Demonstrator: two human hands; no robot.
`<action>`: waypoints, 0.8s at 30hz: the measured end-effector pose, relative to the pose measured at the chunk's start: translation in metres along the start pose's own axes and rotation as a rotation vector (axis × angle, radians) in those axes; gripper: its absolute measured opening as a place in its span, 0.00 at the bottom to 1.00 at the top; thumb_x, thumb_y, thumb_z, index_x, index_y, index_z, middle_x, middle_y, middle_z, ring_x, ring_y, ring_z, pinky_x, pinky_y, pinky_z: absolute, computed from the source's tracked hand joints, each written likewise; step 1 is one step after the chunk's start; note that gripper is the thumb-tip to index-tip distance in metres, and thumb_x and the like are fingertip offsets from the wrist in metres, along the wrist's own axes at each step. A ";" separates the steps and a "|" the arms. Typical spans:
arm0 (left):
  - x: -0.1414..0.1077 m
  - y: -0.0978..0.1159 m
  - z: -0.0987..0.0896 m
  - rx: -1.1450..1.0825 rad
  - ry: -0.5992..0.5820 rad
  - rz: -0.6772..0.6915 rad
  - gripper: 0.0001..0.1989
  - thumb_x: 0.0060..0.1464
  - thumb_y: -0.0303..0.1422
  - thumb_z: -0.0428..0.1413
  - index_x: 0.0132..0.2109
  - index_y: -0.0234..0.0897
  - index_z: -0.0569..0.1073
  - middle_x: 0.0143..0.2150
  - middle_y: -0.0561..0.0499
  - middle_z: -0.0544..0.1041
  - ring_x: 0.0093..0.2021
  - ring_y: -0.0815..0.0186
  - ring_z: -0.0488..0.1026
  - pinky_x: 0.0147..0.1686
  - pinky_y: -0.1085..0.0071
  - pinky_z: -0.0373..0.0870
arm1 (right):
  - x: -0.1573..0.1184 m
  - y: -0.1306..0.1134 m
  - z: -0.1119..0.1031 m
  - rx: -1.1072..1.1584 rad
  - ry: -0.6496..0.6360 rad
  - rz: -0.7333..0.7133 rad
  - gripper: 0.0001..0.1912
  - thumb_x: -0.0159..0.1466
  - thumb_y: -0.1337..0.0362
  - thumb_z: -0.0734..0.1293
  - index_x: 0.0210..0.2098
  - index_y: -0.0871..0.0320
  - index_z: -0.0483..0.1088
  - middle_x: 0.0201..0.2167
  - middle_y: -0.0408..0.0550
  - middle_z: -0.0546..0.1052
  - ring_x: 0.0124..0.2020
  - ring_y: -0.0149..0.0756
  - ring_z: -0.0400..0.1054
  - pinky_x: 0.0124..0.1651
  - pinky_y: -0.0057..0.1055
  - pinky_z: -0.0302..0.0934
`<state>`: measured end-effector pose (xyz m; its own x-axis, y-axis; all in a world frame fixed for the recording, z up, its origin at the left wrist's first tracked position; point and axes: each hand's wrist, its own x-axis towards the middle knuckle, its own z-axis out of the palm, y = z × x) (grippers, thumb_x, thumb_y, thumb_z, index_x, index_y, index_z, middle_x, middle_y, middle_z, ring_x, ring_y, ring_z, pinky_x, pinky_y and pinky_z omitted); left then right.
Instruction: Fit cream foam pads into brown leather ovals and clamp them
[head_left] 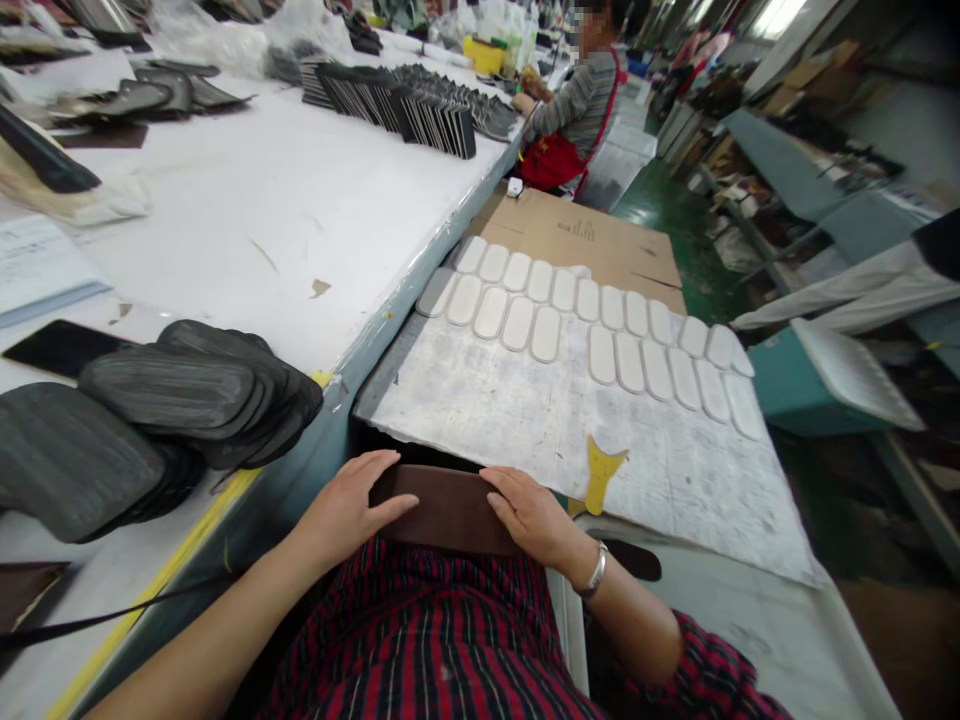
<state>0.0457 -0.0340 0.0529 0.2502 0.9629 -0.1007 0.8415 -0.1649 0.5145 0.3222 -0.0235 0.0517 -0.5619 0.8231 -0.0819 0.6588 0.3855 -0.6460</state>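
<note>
A dark brown flat piece (450,510) lies close against my body, between both hands. My left hand (364,505) grips its left end, with the thumb on top. At the right end my right hand (529,510) holds the same piece, fingers over its upper edge. A silver bracelet circles the right wrist. Just beyond, several white rounded pads (544,333) lie in rows on a pale board (480,395). A yellow notched piece (600,475) rests near the board's front edge.
Stacks of dark oval pieces (172,395) sit on the white table (225,230) at left. Striped black stacks (397,105) stand farther back. A person in a red apron (574,130) sits beyond the cardboard (592,235). A teal bin (817,385) stands right.
</note>
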 end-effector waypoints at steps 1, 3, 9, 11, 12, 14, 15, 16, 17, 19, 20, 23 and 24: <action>-0.001 -0.003 -0.002 -0.010 0.002 -0.038 0.24 0.52 0.47 0.51 0.51 0.36 0.68 0.51 0.44 0.71 0.51 0.57 0.68 0.52 0.60 0.65 | 0.000 -0.001 -0.001 -0.002 -0.006 -0.002 0.19 0.65 0.62 0.55 0.54 0.58 0.60 0.51 0.52 0.68 0.53 0.37 0.60 0.57 0.39 0.55; -0.002 -0.006 -0.004 -0.029 0.006 -0.054 0.18 0.53 0.43 0.51 0.46 0.37 0.70 0.47 0.46 0.73 0.47 0.59 0.70 0.50 0.61 0.66 | 0.000 -0.004 -0.001 -0.014 -0.013 -0.014 0.22 0.63 0.58 0.58 0.55 0.59 0.59 0.51 0.53 0.67 0.52 0.39 0.60 0.57 0.39 0.55; 0.003 0.012 -0.009 -0.040 0.028 -0.112 0.06 0.54 0.35 0.50 0.35 0.38 0.67 0.34 0.51 0.71 0.37 0.62 0.70 0.39 0.64 0.68 | 0.002 -0.013 0.007 -0.105 -0.015 -0.073 0.49 0.45 0.42 0.70 0.58 0.64 0.55 0.54 0.60 0.63 0.56 0.49 0.55 0.59 0.46 0.50; 0.006 0.018 -0.010 -0.052 -0.005 -0.137 0.06 0.55 0.35 0.47 0.32 0.39 0.64 0.30 0.53 0.69 0.33 0.63 0.70 0.34 0.66 0.67 | 0.002 -0.015 0.010 -0.122 -0.020 -0.081 0.52 0.42 0.43 0.71 0.58 0.64 0.54 0.55 0.60 0.62 0.56 0.50 0.55 0.59 0.47 0.48; 0.006 0.019 -0.010 -0.060 -0.023 -0.143 0.07 0.56 0.34 0.45 0.31 0.39 0.63 0.29 0.53 0.68 0.32 0.64 0.69 0.33 0.67 0.66 | 0.002 -0.016 0.011 -0.127 -0.021 -0.080 0.52 0.41 0.43 0.72 0.58 0.64 0.54 0.55 0.60 0.62 0.56 0.50 0.54 0.59 0.47 0.48; 0.007 0.021 -0.010 -0.072 -0.061 -0.135 0.07 0.57 0.34 0.44 0.31 0.40 0.61 0.28 0.54 0.67 0.31 0.64 0.69 0.32 0.67 0.64 | 0.002 -0.015 0.013 -0.130 -0.014 -0.066 0.52 0.41 0.44 0.72 0.57 0.65 0.54 0.55 0.61 0.62 0.57 0.50 0.54 0.60 0.46 0.47; 0.008 0.022 -0.011 -0.080 -0.078 -0.126 0.07 0.57 0.34 0.44 0.31 0.40 0.60 0.28 0.54 0.67 0.31 0.64 0.68 0.32 0.68 0.63 | 0.002 -0.015 0.014 -0.129 -0.010 -0.059 0.52 0.41 0.45 0.72 0.57 0.65 0.54 0.55 0.61 0.62 0.57 0.50 0.54 0.60 0.46 0.47; 0.009 0.024 -0.013 -0.097 -0.096 -0.123 0.08 0.57 0.34 0.44 0.31 0.40 0.60 0.27 0.54 0.67 0.30 0.64 0.68 0.31 0.68 0.63 | 0.002 -0.014 0.014 -0.128 -0.006 -0.054 0.52 0.41 0.45 0.72 0.57 0.66 0.54 0.55 0.62 0.62 0.57 0.50 0.54 0.60 0.46 0.48; 0.010 0.027 -0.016 -0.131 -0.114 -0.126 0.08 0.57 0.35 0.43 0.31 0.40 0.59 0.26 0.55 0.66 0.29 0.65 0.67 0.30 0.69 0.62 | 0.002 -0.013 0.014 -0.125 -0.004 -0.053 0.52 0.41 0.45 0.72 0.58 0.66 0.54 0.56 0.62 0.61 0.57 0.50 0.54 0.60 0.46 0.48; 0.014 0.037 -0.022 -0.238 -0.144 -0.142 0.10 0.58 0.37 0.43 0.30 0.40 0.59 0.25 0.57 0.64 0.27 0.67 0.65 0.29 0.71 0.61 | 0.003 -0.013 0.014 -0.113 -0.009 -0.055 0.52 0.42 0.45 0.72 0.58 0.66 0.53 0.56 0.62 0.61 0.57 0.50 0.54 0.59 0.47 0.48; 0.017 0.042 -0.026 -0.306 -0.159 -0.152 0.10 0.58 0.39 0.43 0.31 0.40 0.59 0.25 0.57 0.63 0.26 0.68 0.64 0.28 0.72 0.61 | 0.003 -0.012 0.013 -0.105 -0.015 -0.055 0.53 0.41 0.45 0.72 0.58 0.66 0.53 0.55 0.62 0.61 0.57 0.50 0.54 0.59 0.47 0.48; 0.024 0.053 -0.035 -0.482 -0.210 -0.180 0.11 0.56 0.42 0.46 0.37 0.39 0.62 0.27 0.57 0.65 0.28 0.69 0.64 0.28 0.74 0.62 | 0.003 -0.012 0.010 -0.094 -0.037 -0.042 0.53 0.41 0.46 0.73 0.58 0.66 0.52 0.55 0.62 0.61 0.57 0.50 0.54 0.59 0.46 0.48; 0.025 0.053 -0.037 -0.501 -0.224 -0.197 0.13 0.54 0.43 0.49 0.40 0.39 0.62 0.28 0.56 0.67 0.29 0.68 0.66 0.29 0.74 0.63 | 0.002 -0.011 0.009 -0.094 -0.041 -0.034 0.53 0.41 0.46 0.73 0.58 0.67 0.52 0.56 0.63 0.61 0.57 0.50 0.53 0.59 0.46 0.48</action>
<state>0.0793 -0.0106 0.1093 0.2528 0.8874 -0.3854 0.5670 0.1869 0.8022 0.3095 -0.0302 0.0520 -0.6035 0.7919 -0.0933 0.6820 0.4520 -0.5749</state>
